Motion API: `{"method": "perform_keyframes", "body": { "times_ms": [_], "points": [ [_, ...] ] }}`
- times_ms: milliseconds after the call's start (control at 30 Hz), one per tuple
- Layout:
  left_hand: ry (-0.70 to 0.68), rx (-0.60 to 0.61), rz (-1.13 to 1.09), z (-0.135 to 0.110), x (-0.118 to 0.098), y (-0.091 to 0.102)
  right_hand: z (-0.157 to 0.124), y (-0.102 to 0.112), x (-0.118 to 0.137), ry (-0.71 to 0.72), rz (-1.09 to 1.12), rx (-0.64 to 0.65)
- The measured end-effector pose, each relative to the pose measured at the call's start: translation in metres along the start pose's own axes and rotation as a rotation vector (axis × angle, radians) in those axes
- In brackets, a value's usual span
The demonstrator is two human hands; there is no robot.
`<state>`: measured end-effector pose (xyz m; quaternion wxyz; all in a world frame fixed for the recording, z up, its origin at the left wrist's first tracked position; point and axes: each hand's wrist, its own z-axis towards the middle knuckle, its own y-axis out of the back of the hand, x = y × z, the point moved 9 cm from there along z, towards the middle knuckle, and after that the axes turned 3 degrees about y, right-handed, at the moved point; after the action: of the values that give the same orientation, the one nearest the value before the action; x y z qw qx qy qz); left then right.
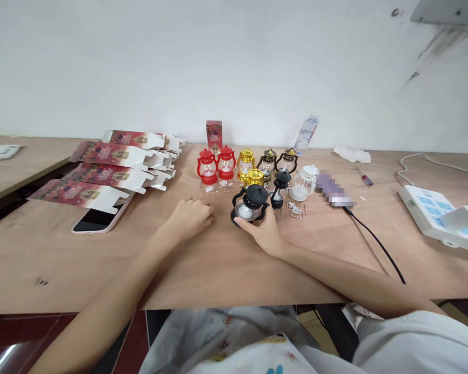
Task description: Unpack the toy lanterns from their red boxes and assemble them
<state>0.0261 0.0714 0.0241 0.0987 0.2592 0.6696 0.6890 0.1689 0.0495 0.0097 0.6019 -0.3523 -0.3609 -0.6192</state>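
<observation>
My right hand (268, 232) is wrapped around a small black toy lantern (256, 196) with a clear globe, thumb across its front. My left hand (193, 218) lies palm down on the table, fingers curled in, and nothing shows in it. Behind the held lantern stand two red lanterns (207, 169), two gold lanterns (246, 162), two black lanterns with gold-coloured tops (286, 162), another black lantern (281, 188) and a white lantern (304, 183). Thin wire pieces with small white parts (295, 209) lie at their feet.
Flattened printed boxes (97, 174) overlap at left, partly over a phone (95, 221). An upright printed box (214, 134) and a tilted bottle (307, 134) stand by the wall. At right are a blurred purple object (329, 188), black cable (374, 241), screwdriver (364, 177) and power strip (437, 210).
</observation>
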Motion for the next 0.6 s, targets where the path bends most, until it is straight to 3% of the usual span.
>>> {"method": "perform_keyframes", "body": {
  "times_ms": [233, 600],
  "points": [
    [-0.113, -0.038, -0.059, 0.001, -0.014, -0.003, 0.000, 0.000, 0.005, 0.020, -0.009, 0.001],
    [-0.119, -0.208, -0.082, 0.007, -0.026, -0.002, 0.001, -0.003, 0.007, 0.020, -0.001, 0.023]
  ]
}}
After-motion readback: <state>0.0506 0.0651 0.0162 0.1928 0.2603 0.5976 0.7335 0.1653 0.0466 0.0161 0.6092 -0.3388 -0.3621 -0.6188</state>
